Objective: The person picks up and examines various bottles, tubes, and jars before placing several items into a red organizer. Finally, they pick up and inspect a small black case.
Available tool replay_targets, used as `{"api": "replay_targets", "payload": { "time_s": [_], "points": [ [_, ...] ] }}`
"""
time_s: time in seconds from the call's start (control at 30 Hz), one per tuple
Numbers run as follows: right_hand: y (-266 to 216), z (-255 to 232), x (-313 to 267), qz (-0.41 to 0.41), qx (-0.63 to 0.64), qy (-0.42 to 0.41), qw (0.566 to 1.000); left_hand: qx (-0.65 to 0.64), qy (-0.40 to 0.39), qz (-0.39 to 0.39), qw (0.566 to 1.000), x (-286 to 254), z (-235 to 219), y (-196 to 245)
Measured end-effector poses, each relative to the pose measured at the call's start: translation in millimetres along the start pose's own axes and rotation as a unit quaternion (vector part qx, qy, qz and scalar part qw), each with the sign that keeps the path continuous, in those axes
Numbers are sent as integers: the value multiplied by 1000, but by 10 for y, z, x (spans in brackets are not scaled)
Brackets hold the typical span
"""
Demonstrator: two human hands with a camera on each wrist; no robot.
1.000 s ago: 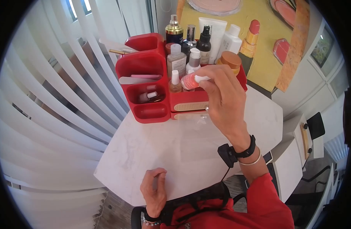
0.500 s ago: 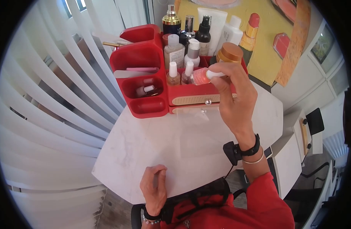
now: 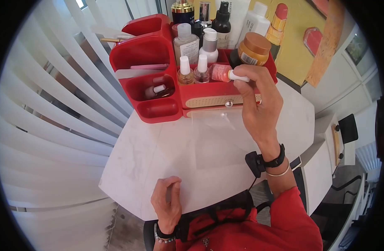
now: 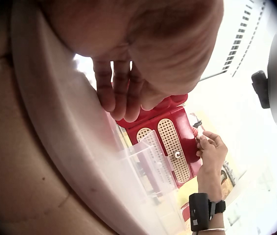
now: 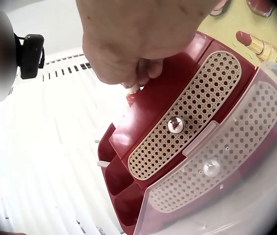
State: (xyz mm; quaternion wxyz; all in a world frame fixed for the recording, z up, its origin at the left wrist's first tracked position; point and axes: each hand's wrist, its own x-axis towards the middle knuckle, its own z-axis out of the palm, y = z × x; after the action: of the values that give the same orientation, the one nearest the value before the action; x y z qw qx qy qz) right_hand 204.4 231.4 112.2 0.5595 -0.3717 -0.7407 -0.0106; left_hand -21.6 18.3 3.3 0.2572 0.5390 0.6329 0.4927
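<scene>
In the head view my right hand [image 3: 263, 104] pinches the white cap of a pink nail polish bottle [image 3: 221, 72] between thumb and fingertips. The bottle lies almost sideways over the front row of a red cosmetics organizer [image 3: 200, 90]. Just left of it stand two upright white-capped nail polish bottles, one amber-tinted [image 3: 185, 77] and one pale [image 3: 202, 75]. In the right wrist view the hand hides most of the bottle. My left hand [image 3: 167, 203] rests at the table's front edge, fingers loosely curled, holding nothing.
A clear drawer [image 3: 219, 144] sticks out from the organizer's base over the white table [image 3: 133, 167]. Behind the front row stand a pump bottle [image 3: 209, 52], an orange-lidded jar [image 3: 254, 48] and a black spray bottle [image 3: 221, 25]. White vertical blinds [image 3: 54, 104] hang at left.
My right hand has shifted right and lowered the pink bottle toward the organizer's front row, uncovering the pale bottle beside it. The left hand keeps its pose. The head view has drawn closer.
</scene>
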Motion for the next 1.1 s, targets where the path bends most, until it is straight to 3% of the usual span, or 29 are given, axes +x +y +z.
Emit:
{"api": "replay_targets", "payload": {
  "time_s": [0.3,0.87,1.0,1.1],
  "points": [
    [-20,-8,50,-13,4,-1,1000,0,11,6,1000,4,1,-8],
    [-111,-104,343,-64,-67,87,992,-11,14,11,1000,-8,-22,-27],
    [-77,-64,405,-68,-40,80,994,-8,14,13,1000,-10,-27,-14],
    [-57,-11,417,-129,-94,26,987,-9,14,16,1000,-15,-27,-16]
  ]
}}
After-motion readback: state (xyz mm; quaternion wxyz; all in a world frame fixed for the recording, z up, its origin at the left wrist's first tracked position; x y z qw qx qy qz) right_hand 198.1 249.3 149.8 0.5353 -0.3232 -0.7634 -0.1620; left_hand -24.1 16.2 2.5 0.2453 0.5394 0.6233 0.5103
